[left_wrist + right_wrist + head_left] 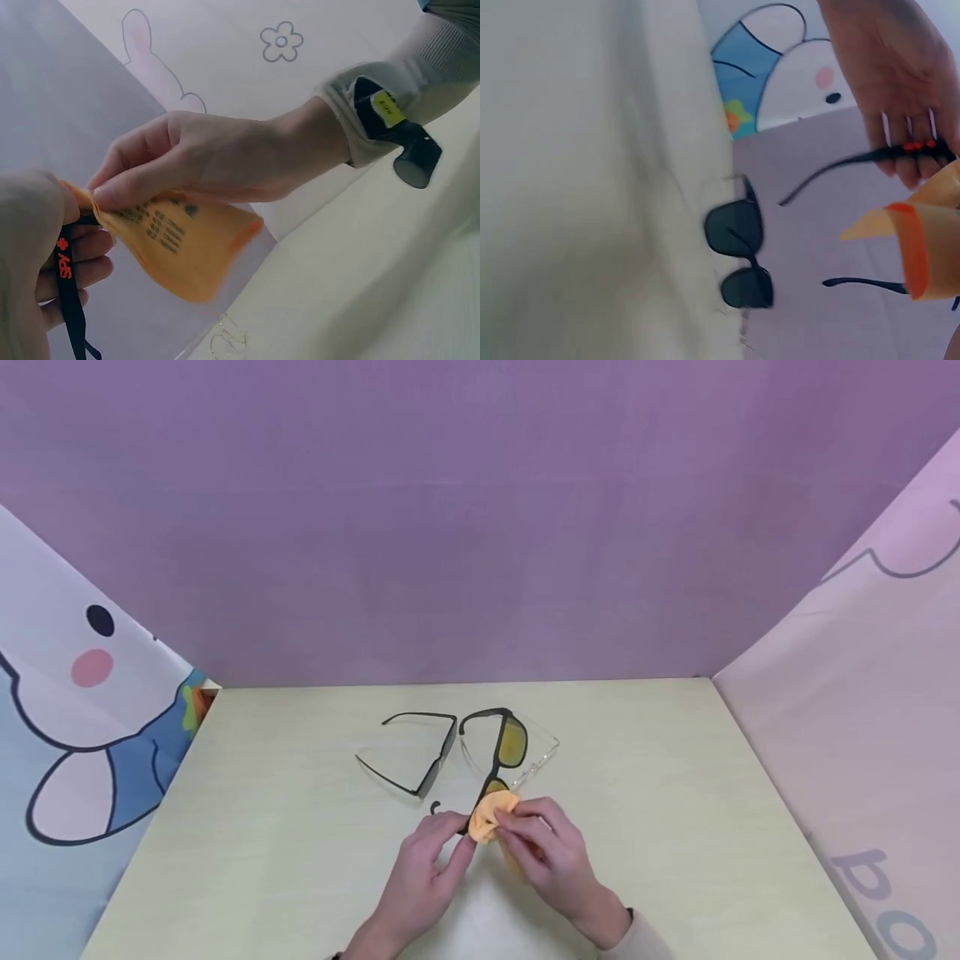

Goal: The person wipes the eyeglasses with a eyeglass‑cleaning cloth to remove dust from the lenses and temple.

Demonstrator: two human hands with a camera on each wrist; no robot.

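Note:
My left hand point(420, 872) holds the near end of black-framed sunglasses with yellow lenses point(513, 742), raised above the table. Red lettering marks the black temple point(66, 277) beside the left fingers in the left wrist view. Between thumb and fingers, my right hand point(551, 860) pinches an orange cloth point(486, 817). The cloth is bunched over the near lens and hides most of it. Its loose end, printed with dark text, hangs down in the left wrist view. In the right wrist view the cloth point(937, 247) covers part of the frame.
Black sunglasses with dark lenses point(429, 778) rest on the table, temples unfolded, left of the held pair. Thin clear-looking glasses point(536, 766) lie behind the held pair, partly covered by it. A purple backdrop point(465, 527) and printed side panels point(885, 693) border the pale table point(262, 860).

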